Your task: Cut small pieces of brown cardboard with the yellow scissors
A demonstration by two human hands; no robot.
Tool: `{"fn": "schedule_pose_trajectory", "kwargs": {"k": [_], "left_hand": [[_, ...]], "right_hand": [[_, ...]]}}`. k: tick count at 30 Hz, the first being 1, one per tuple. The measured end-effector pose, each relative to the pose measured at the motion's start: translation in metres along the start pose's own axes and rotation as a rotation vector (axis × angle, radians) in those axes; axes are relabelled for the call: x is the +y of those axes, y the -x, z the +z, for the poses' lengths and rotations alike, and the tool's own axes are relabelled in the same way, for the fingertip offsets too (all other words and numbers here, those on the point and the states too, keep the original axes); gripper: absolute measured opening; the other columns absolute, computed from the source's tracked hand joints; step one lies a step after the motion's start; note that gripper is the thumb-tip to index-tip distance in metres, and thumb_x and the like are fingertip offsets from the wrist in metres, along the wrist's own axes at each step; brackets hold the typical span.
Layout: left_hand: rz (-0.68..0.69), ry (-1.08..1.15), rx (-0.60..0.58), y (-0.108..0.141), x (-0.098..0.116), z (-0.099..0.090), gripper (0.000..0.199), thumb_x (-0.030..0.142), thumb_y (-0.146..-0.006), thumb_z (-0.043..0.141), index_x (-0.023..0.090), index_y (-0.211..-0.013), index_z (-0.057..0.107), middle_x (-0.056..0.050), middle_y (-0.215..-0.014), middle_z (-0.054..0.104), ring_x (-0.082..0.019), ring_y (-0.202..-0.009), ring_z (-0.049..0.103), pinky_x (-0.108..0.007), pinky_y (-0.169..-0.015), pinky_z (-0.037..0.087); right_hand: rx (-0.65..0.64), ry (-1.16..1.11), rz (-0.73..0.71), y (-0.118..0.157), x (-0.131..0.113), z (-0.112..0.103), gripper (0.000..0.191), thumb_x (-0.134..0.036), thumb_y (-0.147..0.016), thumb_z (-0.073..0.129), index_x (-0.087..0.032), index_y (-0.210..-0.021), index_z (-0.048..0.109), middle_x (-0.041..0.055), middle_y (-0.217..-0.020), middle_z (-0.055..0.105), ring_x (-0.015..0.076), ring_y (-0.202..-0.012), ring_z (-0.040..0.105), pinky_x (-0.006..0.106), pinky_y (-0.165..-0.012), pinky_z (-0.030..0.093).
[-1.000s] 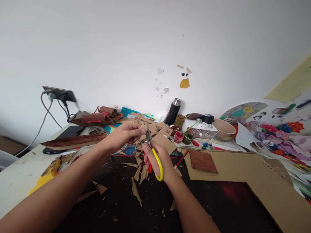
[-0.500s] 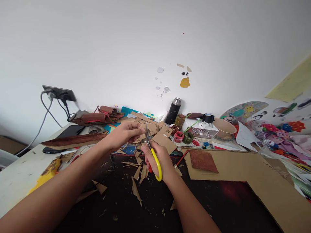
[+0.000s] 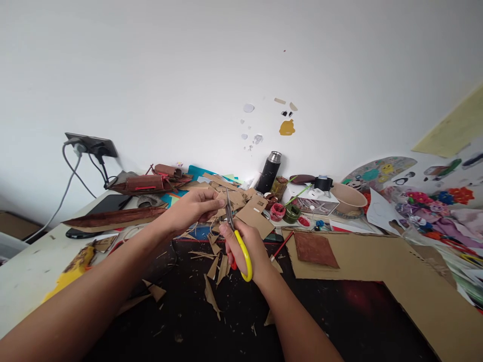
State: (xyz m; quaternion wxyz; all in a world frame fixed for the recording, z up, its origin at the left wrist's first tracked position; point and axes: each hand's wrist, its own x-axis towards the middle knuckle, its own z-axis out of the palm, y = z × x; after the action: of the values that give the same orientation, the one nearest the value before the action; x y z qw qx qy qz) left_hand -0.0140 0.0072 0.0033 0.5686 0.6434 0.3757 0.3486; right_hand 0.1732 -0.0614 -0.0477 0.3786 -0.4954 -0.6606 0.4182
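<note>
My right hand (image 3: 247,246) is closed round the yellow and red handles of a pair of scissors (image 3: 244,255), whose blades point up and away from me. Just left of the blades, my left hand (image 3: 202,205) is pinched; whatever lies between its fingertips is too small to make out. Brown cardboard scraps (image 3: 212,297) lie on the dark work surface below the hands, and more cardboard pieces (image 3: 255,217) are heaped behind them.
A black flask (image 3: 269,173) leans at the wall beside open paint jars (image 3: 277,212). To the right lies a large cardboard sheet (image 3: 362,251) bearing a red-brown square (image 3: 316,249). Brown cardboard models (image 3: 145,184) stand at the back left.
</note>
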Motion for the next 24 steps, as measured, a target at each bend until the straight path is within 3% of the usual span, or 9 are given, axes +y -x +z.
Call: {"fn": "schedule_pose_trajectory", "kwargs": {"k": [12,24], "left_hand": [[-0.025,0.054,0.031,-0.001,-0.009,0.006,0.036,0.041,-0.091,0.071,0.019,-0.069,0.053,0.005,-0.057,0.044,-0.009,-0.050,0.032,-0.027,-0.050,0.021],[-0.005,0.057,0.039,-0.003,-0.012,0.007,0.032,0.040,-0.091,0.071,0.019,-0.071,0.056,0.004,-0.060,0.045,-0.010,-0.052,0.035,-0.025,-0.051,0.025]], "right_hand": [[0.013,-0.025,0.039,-0.001,0.006,0.004,0.047,-0.066,-0.104,0.053,-0.023,-0.084,0.052,-0.0053,-0.056,0.055,0.0119,-0.039,0.055,0.022,-0.043,0.041],[0.036,0.050,0.036,-0.003,0.004,0.001,0.044,-0.062,-0.103,0.057,-0.023,-0.083,0.056,-0.0046,-0.053,0.056,0.0131,-0.039,0.055,0.023,-0.045,0.039]]}}
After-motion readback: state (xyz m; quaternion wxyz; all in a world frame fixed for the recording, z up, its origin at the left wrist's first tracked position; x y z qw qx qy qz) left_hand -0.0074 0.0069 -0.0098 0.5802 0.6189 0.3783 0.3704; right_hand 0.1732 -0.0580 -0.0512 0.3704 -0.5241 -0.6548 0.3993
